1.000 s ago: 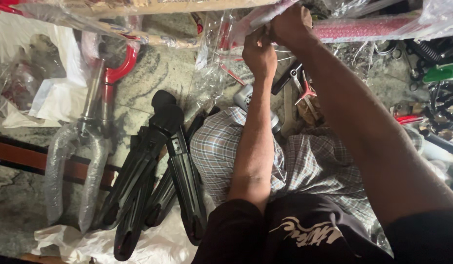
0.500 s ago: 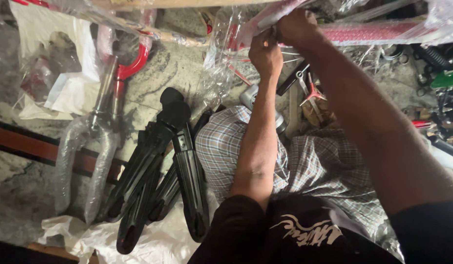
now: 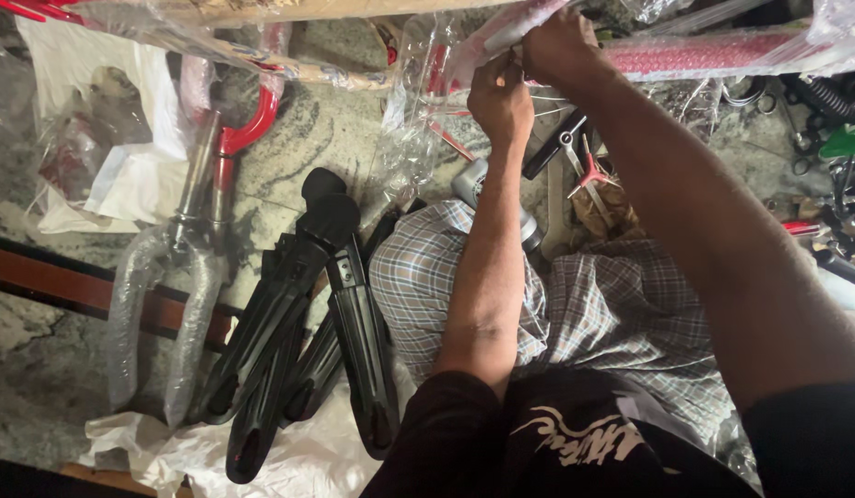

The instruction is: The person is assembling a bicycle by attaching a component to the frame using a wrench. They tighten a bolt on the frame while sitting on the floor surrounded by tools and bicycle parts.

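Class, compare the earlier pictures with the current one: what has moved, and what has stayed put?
Hardly anything moved: the view drifted slightly. The left hand and right hand stay together at the plastic-wrapped red frame. The black mudguards and wrapped fork lie as before.

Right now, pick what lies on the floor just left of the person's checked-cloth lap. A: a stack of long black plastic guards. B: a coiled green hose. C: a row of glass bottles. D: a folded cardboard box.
A: a bundle of long black plastic guards lies on the stone floor beside the checked cloth, while both hands work higher up at the plastic-wrapped red tube.
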